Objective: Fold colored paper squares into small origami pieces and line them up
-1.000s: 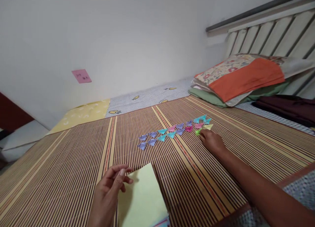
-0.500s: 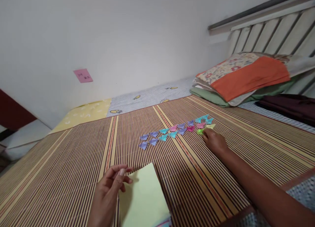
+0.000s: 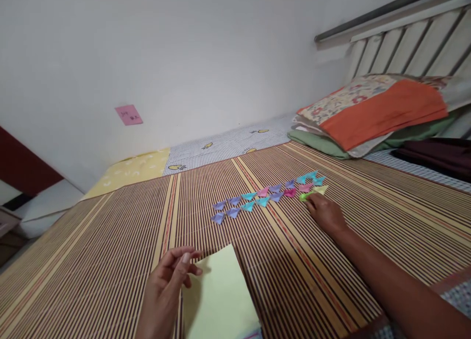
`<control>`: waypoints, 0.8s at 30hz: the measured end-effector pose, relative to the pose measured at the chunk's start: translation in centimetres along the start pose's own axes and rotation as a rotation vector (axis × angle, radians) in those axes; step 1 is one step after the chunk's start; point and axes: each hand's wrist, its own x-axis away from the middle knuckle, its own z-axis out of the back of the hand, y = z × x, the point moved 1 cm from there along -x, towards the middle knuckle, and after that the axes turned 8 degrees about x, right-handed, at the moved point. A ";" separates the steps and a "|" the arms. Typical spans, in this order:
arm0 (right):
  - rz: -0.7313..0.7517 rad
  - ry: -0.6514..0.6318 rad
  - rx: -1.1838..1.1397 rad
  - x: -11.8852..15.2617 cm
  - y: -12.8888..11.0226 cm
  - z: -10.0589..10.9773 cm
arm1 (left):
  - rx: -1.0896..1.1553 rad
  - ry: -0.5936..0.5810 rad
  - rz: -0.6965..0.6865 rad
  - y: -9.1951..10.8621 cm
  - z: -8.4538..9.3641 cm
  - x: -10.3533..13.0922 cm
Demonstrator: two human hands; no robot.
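Observation:
My right hand (image 3: pixel 326 212) reaches to the near right end of two rows of small folded paper boats. Its fingers are pinched together on a bright green paper boat (image 3: pixel 303 196), partly covered by the fingertips. Just behind the knuckles lies a pale yellow paper boat (image 3: pixel 322 189). A magenta boat (image 3: pixel 290 193) and a pink boat (image 3: pixel 305 187) sit close by; purple boats (image 3: pixel 233 212) and turquoise boats (image 3: pixel 248 206) continue leftward. My left hand (image 3: pixel 176 270) hovers by the left edge of a pale yellow-green paper sheet (image 3: pixel 222 290), fingers loosely curled and apart, holding nothing.
A striped bamboo mat (image 3: pixel 121 250) covers the bed. Folded orange and floral bedding (image 3: pixel 382 111) lies at the back right, beside dark folded cloth (image 3: pixel 434 155) and a white slatted headboard (image 3: pixel 405 44). A pink note (image 3: pixel 128 115) is on the white wall.
The view has shifted slightly, so everything sits a little further right. Both hands keep nearly the same places, the right one still at the green boat.

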 end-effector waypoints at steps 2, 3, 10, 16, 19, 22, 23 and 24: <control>0.002 0.001 -0.003 -0.1 -0.1 0.0 | 0.003 0.002 -0.006 -0.1 0.0 0.0; 0.002 0.002 -0.006 -0.1 -0.2 0.0 | 0.004 0.000 -0.008 -0.1 0.1 0.0; -0.021 0.034 -0.108 -0.1 -0.5 0.8 | 0.012 -0.012 0.012 -0.4 0.7 -0.3; -0.007 0.065 -0.339 2.8 -4.4 4.1 | 0.092 0.063 -0.011 -0.2 1.6 -0.3; 0.099 -0.023 -0.507 5.4 -9.8 7.1 | 0.109 0.093 -0.034 0.2 1.8 0.0; 0.297 -0.204 -0.746 8.0 -15.9 10.2 | 0.068 0.053 -0.084 0.6 1.2 1.2; 0.394 -0.275 -0.834 8.8 -17.5 11.1 | 0.031 0.016 -0.105 0.6 0.9 1.8; 0.477 -0.322 -0.873 9.4 -18.9 11.7 | -0.020 -0.044 -0.116 0.4 0.5 2.5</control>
